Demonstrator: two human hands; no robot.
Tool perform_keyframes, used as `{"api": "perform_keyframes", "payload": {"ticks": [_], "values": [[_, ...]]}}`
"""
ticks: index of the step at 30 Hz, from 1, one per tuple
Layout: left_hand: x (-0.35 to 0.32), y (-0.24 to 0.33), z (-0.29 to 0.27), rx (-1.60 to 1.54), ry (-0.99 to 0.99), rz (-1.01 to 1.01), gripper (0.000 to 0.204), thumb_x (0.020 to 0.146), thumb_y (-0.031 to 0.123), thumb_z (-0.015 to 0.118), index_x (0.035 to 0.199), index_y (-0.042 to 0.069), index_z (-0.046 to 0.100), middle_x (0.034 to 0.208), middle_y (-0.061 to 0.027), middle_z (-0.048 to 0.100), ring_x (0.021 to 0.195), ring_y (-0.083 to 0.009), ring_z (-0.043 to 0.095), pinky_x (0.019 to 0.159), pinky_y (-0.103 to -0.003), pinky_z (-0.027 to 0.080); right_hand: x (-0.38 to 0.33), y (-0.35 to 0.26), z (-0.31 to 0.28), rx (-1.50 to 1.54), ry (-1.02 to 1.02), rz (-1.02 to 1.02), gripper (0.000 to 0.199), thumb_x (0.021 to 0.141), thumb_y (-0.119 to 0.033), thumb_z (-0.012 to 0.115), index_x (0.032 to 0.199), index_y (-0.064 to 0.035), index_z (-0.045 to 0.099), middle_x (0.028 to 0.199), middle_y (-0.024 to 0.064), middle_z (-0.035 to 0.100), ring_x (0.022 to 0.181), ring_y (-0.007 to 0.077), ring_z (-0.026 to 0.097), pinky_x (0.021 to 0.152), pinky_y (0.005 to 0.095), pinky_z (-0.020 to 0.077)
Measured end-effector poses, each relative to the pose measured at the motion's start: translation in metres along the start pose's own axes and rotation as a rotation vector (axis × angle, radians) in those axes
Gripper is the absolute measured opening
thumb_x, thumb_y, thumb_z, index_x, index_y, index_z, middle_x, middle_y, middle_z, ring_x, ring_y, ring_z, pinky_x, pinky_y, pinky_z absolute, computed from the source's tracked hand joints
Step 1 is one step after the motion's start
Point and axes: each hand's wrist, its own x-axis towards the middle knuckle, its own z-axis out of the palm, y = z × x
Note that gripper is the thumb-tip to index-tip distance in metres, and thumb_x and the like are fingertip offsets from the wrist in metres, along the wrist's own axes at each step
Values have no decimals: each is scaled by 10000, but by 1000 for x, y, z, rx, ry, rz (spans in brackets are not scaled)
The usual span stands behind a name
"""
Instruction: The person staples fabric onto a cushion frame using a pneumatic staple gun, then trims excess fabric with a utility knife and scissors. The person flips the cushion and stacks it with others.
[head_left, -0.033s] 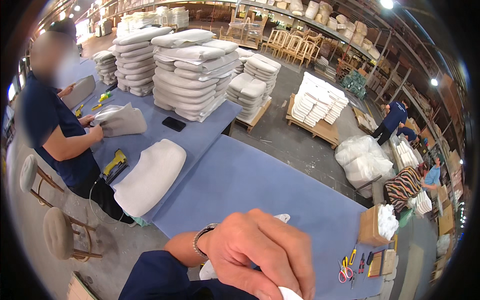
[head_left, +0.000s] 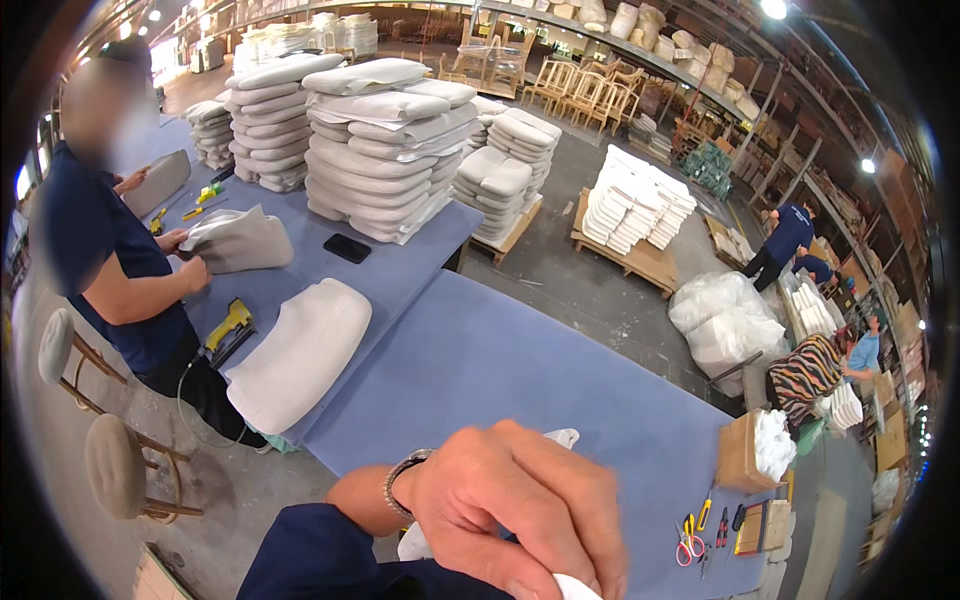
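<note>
My left hand (head_left: 520, 500) reaches in from the lower edge, back of the hand up, with a bracelet (head_left: 398, 480) on its wrist. Its fingers are closed in a pinch over a small white piece (head_left: 575, 588) at the bottom edge; most of that piece is cut off, so its kind cannot be made out. Behind the hand, on the blue table (head_left: 520, 350), lies a pale grey-white thing, of which only one end (head_left: 563, 438) and a lower part (head_left: 415, 543) show. My right hand is out of view.
At left a co-worker (head_left: 120, 240) handles a grey padded seat (head_left: 240, 240). Near them lie a yellow staple gun (head_left: 232, 325), a pale cushion (head_left: 305, 350) and a phone (head_left: 347, 248). Cushion stacks (head_left: 375, 160) stand behind. Right: scissors (head_left: 689, 545), screwdrivers (head_left: 722, 525), a carton (head_left: 738, 450).
My left hand has shifted very slightly left. The co-worker's nearer hand has moved a little off the grey padded seat.
</note>
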Motion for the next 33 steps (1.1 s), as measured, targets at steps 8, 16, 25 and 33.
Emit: {"api": "perform_keyframes", "payload": {"ticks": [8,16,25,33], "values": [[-128,-4,-78,627,306,-792,559,1075,443,540,1348,-34,642,1393,-186,650,1283,-315,623,1059,-468,491,-5,21,8,-60,76,12,484,809,-403,826,1148,-74,720,999,186,765,992,376,740,862,426,582],[-444,-48,-62,592,473,-1784,765,1073,651,325,1656,160,262,1671,-99,335,1524,-262,336,1256,-400,252,24,-12,7,-194,11,-16,459,817,-344,821,1169,-69,716,1051,180,758,1027,369,724,887,429,574],[-424,-57,-39,-101,974,-1617,739,1068,632,377,1645,176,304,1570,-70,491,1320,-195,571,1105,-385,479,27,-5,1,121,-7,138,407,827,-260,823,1095,29,722,1017,198,765,976,328,745,851,418,574],[-375,-42,-33,271,665,-1605,737,1107,555,309,1665,94,167,1716,-135,198,1583,-266,191,1275,-395,214,33,-11,2,71,0,-28,303,886,-212,788,1034,45,726,733,72,678,603,163,609,600,325,496]]}}
